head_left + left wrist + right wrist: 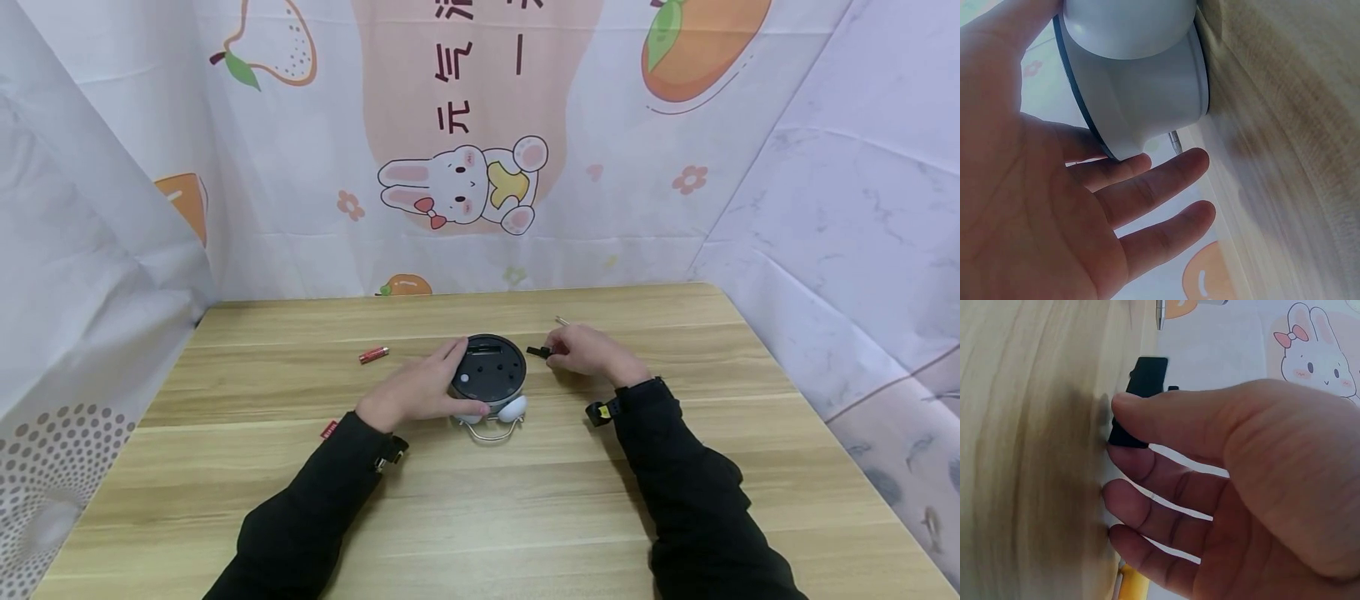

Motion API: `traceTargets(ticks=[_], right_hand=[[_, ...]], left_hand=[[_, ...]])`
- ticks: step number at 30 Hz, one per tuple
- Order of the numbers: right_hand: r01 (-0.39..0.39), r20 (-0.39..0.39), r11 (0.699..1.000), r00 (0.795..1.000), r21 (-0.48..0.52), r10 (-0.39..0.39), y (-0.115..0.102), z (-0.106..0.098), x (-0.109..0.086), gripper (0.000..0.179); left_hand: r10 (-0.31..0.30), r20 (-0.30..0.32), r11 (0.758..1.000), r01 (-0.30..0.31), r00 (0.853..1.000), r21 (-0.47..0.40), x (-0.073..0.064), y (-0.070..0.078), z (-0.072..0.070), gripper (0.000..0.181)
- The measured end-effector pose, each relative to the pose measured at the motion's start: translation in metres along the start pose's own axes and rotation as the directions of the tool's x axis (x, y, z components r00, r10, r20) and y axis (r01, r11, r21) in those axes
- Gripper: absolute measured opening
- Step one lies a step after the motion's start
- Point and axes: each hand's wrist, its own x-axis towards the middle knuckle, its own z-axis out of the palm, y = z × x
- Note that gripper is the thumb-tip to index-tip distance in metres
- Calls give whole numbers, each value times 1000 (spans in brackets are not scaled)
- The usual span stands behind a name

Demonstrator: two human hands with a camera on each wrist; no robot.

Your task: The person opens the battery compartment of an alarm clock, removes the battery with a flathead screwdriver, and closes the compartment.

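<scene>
A twin-bell alarm clock [491, 375] lies face down on the table, its black back up, with a long slot near the far rim. My left hand [422, 385] grips its left side, thumb by the white bells [513, 408] and fingers at the far edge. In the left wrist view, the pale case [1141, 94] shows against the fingers of that hand [1041, 194]. To the right of the clock, my right hand [588, 350] pinches a small black battery cover [1147, 375] between thumb and forefinger, close over the tabletop.
Left of the clock lies a red battery [373, 355]. A small red piece [330, 428] shows beside the left sleeve. Behind the right hand is a screwdriver, its metal shaft [561, 321] and yellow handle [1133, 584] partly seen. A printed curtain [300, 208] hangs behind the wooden table [480, 517].
</scene>
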Motion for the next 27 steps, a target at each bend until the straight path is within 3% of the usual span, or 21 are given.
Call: traceTargets(ticks=[10,27], right_hand=[[39,-78,994,996,98,-31,-4,-2,2,7],[170,-141,944,981,282,-135,-22,-10,2,32]], left_hand=[[-19,13,1000,20,1000,-21,-1,1,-1,118],[-16,15,1000,17,1000,-24,0,1,-2,118]])
